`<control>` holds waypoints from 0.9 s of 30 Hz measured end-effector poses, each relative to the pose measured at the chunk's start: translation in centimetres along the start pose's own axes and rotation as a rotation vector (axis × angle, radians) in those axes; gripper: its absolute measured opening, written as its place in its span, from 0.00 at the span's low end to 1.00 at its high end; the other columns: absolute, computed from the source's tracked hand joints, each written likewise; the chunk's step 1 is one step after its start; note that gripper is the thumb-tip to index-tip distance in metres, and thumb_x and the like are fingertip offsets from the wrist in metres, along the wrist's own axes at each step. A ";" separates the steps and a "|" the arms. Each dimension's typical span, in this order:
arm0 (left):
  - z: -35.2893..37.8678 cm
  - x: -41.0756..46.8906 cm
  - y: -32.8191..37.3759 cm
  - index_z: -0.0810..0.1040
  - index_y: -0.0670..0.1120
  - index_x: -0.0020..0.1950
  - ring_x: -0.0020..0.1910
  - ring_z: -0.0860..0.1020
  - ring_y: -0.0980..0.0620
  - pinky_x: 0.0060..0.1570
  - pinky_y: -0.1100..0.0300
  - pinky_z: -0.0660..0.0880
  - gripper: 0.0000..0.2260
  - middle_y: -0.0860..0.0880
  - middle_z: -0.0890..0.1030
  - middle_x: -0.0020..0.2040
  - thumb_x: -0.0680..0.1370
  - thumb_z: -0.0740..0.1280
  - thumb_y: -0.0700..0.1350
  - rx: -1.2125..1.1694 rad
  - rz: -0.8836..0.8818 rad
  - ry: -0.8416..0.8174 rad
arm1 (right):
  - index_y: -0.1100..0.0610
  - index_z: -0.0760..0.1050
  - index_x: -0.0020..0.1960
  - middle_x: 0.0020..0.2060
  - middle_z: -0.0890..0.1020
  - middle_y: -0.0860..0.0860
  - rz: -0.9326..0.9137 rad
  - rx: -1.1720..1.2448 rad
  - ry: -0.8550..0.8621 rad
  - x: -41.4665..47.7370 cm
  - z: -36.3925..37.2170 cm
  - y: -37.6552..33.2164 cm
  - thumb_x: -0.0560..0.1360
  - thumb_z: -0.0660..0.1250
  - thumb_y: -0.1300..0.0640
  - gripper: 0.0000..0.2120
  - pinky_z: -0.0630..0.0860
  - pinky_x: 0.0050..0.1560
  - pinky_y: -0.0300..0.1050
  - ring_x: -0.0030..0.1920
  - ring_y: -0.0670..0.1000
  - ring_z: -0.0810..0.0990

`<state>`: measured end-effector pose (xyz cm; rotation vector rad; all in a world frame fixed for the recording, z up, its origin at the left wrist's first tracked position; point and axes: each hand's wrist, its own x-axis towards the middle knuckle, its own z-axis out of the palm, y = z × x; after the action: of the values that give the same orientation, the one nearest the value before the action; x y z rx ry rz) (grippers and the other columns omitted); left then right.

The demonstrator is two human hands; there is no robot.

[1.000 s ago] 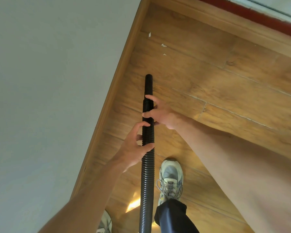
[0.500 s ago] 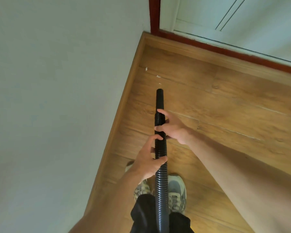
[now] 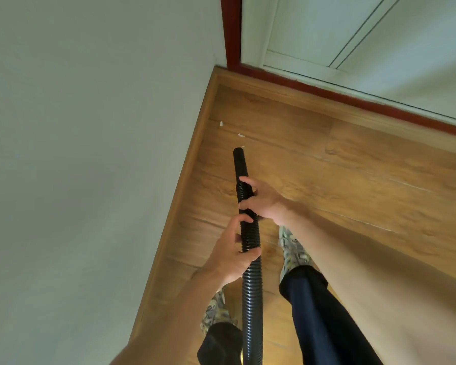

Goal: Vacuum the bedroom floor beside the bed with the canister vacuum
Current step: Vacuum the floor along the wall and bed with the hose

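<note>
A black ribbed vacuum hose runs up the middle of the view and ends in a smooth open tip over the wooden floor. My right hand grips the hose just behind the smooth end. My left hand grips it lower down, thumb across the ribs. Small white scraps lie on the boards just beyond the tip, near the corner. The canister and the bed are out of view.
A pale wall with a wooden skirting runs along the left. A white door in a dark red frame closes the far side. My shoes stand on the boards under the hose.
The view has tilted up, so the corner and the door now show. The hose tip has come closer to the white scraps. My feet have stepped forward. Both hands keep their hold.
</note>
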<state>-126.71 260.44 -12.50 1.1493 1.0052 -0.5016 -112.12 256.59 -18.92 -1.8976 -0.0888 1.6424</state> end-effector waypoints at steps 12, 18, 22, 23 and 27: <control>2.4 6.2 0.1 0.69 0.62 0.58 0.46 0.82 0.44 0.43 0.47 0.83 0.23 0.42 0.79 0.52 0.76 0.70 0.35 -0.024 -0.050 0.063 | 0.45 0.63 0.77 0.48 0.76 0.46 -0.057 -0.095 -0.045 5.3 -3.5 1.3 0.73 0.68 0.65 0.36 0.72 0.38 0.37 0.44 0.45 0.77; 1.0 7.5 2.0 0.69 0.62 0.58 0.46 0.82 0.43 0.41 0.49 0.84 0.24 0.42 0.78 0.53 0.76 0.70 0.34 -0.025 -0.020 0.089 | 0.46 0.62 0.77 0.50 0.75 0.47 -0.072 -0.050 -0.059 6.7 -4.0 -0.9 0.74 0.68 0.66 0.36 0.75 0.43 0.38 0.46 0.46 0.77; -0.6 8.4 3.1 0.69 0.61 0.58 0.49 0.83 0.41 0.41 0.48 0.84 0.24 0.41 0.77 0.55 0.76 0.70 0.34 -0.048 -0.005 0.107 | 0.44 0.62 0.77 0.56 0.75 0.50 -0.074 -0.057 -0.085 8.1 -3.7 -3.1 0.74 0.68 0.66 0.37 0.75 0.44 0.39 0.49 0.47 0.77; -1.1 8.5 3.3 0.69 0.61 0.59 0.48 0.83 0.41 0.40 0.49 0.84 0.23 0.41 0.77 0.55 0.76 0.70 0.34 -0.055 -0.001 0.109 | 0.44 0.62 0.77 0.57 0.75 0.51 -0.078 -0.065 -0.094 8.4 -3.5 -3.6 0.73 0.68 0.66 0.37 0.75 0.45 0.39 0.49 0.48 0.77; -2.5 9.1 3.9 0.69 0.60 0.60 0.48 0.83 0.42 0.38 0.54 0.83 0.24 0.41 0.78 0.55 0.76 0.70 0.34 -0.072 0.005 0.140 | 0.45 0.61 0.77 0.58 0.75 0.53 -0.091 -0.077 -0.124 9.5 -2.9 -5.5 0.73 0.67 0.67 0.37 0.76 0.48 0.41 0.52 0.51 0.77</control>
<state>-120.24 265.53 -18.44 1.1341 1.1315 -0.3816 -105.49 264.00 -24.38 -1.8193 -0.2888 1.7154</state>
